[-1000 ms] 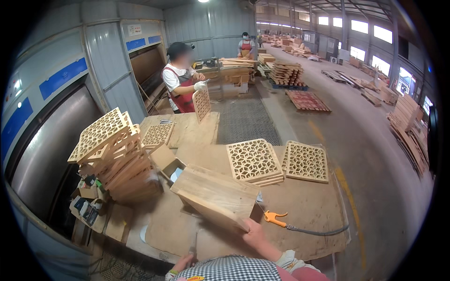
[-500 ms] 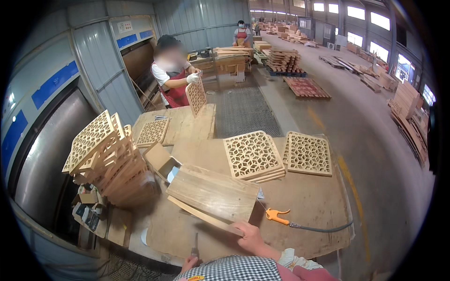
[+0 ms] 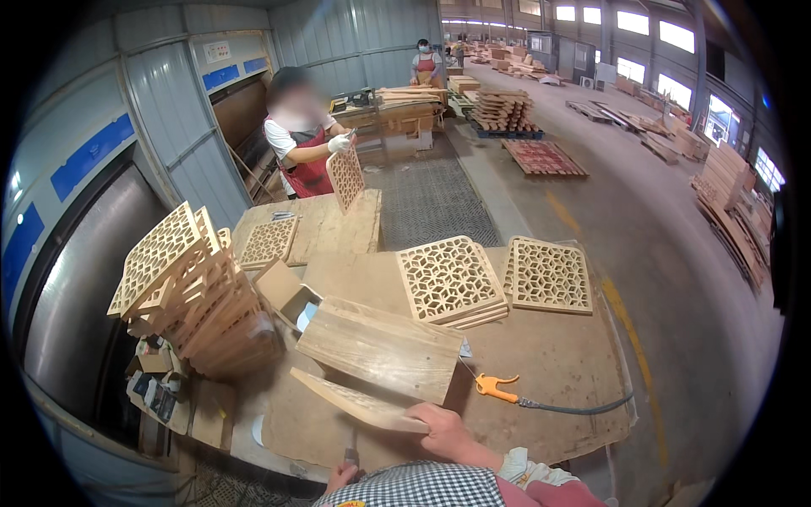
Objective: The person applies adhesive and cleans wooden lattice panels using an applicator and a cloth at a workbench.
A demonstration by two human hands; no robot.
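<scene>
My right hand [image 3: 449, 435] is closed on the right end of a thin light wood panel [image 3: 363, 403], tilted so that mostly its edge shows. My left hand [image 3: 341, 477] sits near the bench's front edge, closed around a slim grey tool [image 3: 351, 452] with a narrow, blurred tip; its exact kind is unclear. The tool points up toward the panel, apart from it. Just beyond the panel lies a long wooden block with a smooth grained top [image 3: 384, 346]. To its right rests an orange air blow gun [image 3: 497, 387] on a dark hose.
Lattice panels lie stacked [image 3: 452, 279] and leaning together [image 3: 551, 275] at the far side of the bench [image 3: 541, 380]. A tall pile of lattice panels [image 3: 211, 296] and an open cardboard box [image 3: 283, 287] stand left. Across, a co-worker [image 3: 300, 144] holds another lattice panel [image 3: 345, 176].
My right hand has drawn the panel toward me and tilted it, opening a gap from the wooden block. The left hand with the tool stays nearly in place. The view has shifted slightly.
</scene>
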